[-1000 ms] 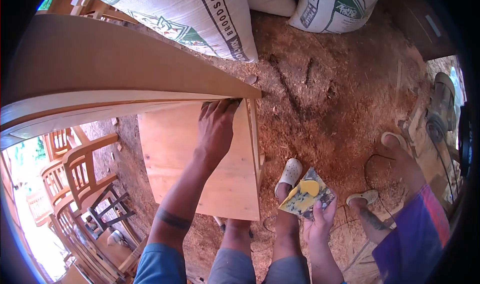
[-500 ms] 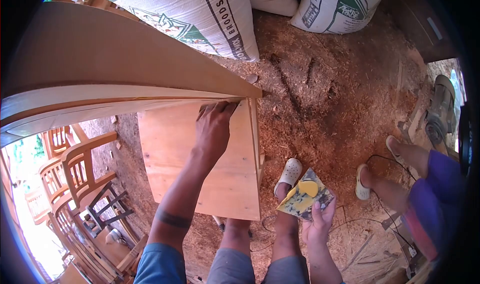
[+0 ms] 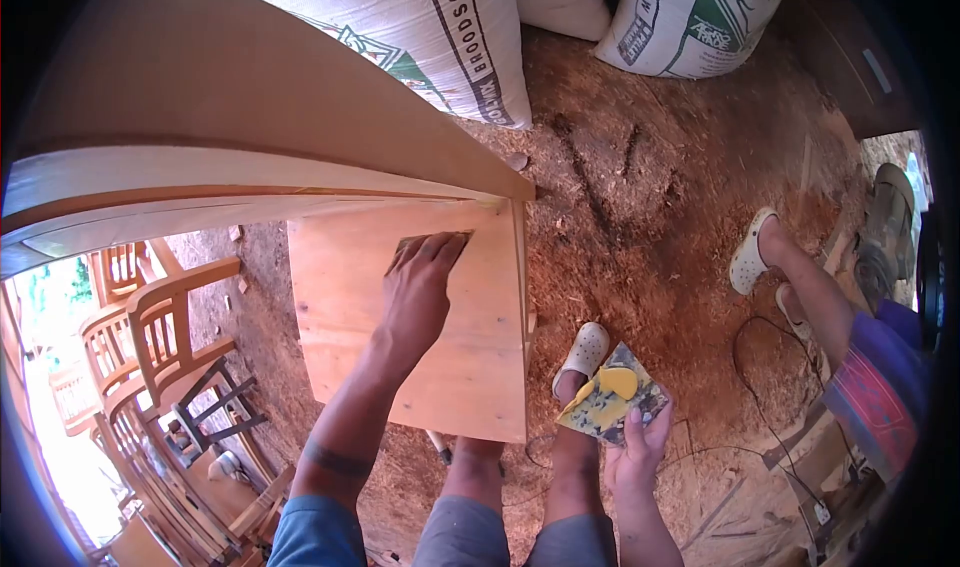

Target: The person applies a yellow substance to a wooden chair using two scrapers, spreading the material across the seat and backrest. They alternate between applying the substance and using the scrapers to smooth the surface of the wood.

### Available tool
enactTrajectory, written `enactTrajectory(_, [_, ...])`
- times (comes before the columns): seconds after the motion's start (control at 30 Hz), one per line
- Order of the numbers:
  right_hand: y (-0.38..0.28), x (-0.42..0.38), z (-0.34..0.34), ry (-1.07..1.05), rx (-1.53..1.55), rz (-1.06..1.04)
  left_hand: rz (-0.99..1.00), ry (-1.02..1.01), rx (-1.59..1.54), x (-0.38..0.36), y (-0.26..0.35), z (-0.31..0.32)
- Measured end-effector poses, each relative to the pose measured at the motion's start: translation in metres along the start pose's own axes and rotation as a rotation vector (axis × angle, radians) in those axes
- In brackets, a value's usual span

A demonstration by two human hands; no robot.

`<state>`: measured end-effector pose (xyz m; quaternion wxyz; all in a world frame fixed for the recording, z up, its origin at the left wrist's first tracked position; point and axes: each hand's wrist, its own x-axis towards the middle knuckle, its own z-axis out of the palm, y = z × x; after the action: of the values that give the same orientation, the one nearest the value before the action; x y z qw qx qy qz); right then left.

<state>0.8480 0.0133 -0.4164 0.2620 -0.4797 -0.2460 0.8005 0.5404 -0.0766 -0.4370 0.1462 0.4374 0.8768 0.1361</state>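
L hand, fingers together, pinching thin scraper on wood panel, apparently mid-stroke; R hand pinching board w/ yellow paste

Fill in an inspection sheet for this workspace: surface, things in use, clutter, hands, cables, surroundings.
Surface: pale wooden panel, small dark spots visible.
Things in use: thin flat spreader against the panel; stained square palette bearing yellow paste.
Clutter: wood shavings strewn over the floor.
Hands: left hand holds the spreader; right hand holds the palette, thumb on top.
Cables: dark cable looped on the floor near a co-worker's leg.
Surroundings: printed sacks beyond the panel; wooden chairs to the left.
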Motion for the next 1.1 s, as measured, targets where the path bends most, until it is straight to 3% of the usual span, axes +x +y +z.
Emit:
enactTrajectory(0.37, [0.005,0.001,0.001,-0.011,-0.021,-0.007,0.066,0.116,0.091,0.012,-0.008,0.003])
enactTrajectory(0.47, [0.005,0.001,0.007,-0.012,-0.021,-0.002,0.089,0.047,0.088,0.016,-0.009,0.005])
enactTrajectory(0.87, [0.008,0.001,0.010,-0.034,-0.001,0.019,0.125,0.094,0.108,0.037,-0.015,0.032])
enactTrajectory(1.1, [0.007,0.000,0.003,-0.025,-0.014,0.003,0.131,0.089,0.092,0.038,-0.009,0.015])
